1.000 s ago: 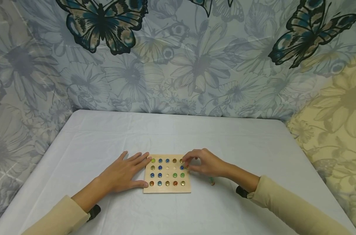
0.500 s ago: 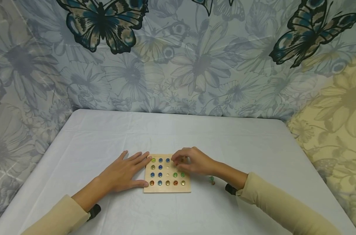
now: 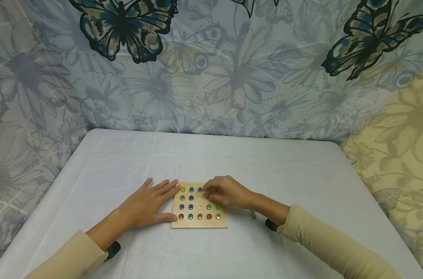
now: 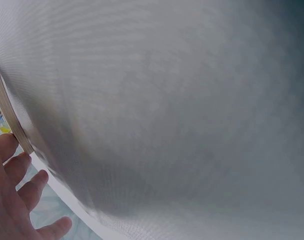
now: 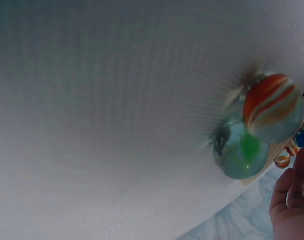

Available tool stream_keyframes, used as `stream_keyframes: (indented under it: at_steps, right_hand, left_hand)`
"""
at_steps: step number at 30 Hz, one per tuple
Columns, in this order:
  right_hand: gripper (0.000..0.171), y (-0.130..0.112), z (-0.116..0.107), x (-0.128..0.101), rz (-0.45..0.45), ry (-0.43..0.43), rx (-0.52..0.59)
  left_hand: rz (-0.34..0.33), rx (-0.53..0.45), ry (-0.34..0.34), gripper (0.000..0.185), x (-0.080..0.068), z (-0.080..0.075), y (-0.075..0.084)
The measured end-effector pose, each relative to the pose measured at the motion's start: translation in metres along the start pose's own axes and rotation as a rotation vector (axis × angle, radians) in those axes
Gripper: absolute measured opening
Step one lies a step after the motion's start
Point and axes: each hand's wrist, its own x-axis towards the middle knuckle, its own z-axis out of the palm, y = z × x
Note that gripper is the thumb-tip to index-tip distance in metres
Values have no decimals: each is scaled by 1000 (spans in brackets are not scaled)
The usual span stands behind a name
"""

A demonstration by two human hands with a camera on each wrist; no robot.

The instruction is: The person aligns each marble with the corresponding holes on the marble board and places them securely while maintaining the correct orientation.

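Observation:
A light wooden board (image 3: 199,224) with rows of shallow holes lies on the table, many of them filled with glass marbles. My left hand (image 3: 152,205) is spread at the board's left edge, fingers straight, fingertips and thumb touching it. Over the upper right of the board, my right hand (image 3: 230,192) pinches a marble, mostly hidden by its fingers, near the fourth column. Two loose marbles lie on the cloth right of the board: an orange-striped marble (image 5: 273,108) and a green marble (image 5: 240,151). In the left wrist view, fingers rest against the wooden edge.
White cloth covers the table (image 3: 145,155). Patterned fabric (image 3: 232,77) with butterflies and flowers hangs behind and at the sides. A few holes in the board's middle column (image 3: 199,207) hold no coloured marble.
My right hand has moved left from the board's right edge to over its upper right part, then stayed nearly still. My left hand keeps its place.

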Motion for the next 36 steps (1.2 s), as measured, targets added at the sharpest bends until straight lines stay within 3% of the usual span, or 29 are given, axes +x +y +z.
stream_keyframes:
  at_steps: [13, 19, 26, 36]
  right_hand:
    - [22, 3, -13, -12, 10, 47, -36]
    - [23, 9, -27, -32, 36, 65, -58]
    - [25, 17, -35, -61, 138, 3, -49]
    - [24, 30, -39, -88, 147, -17, 3]
  left_hand:
    - [0, 4, 0, 91, 1, 0, 0]
    - [7, 1, 6, 91, 1, 0, 0]
    - [4, -1, 2, 90, 1, -1, 1]
    - [9, 0, -1, 90, -1, -2, 1]
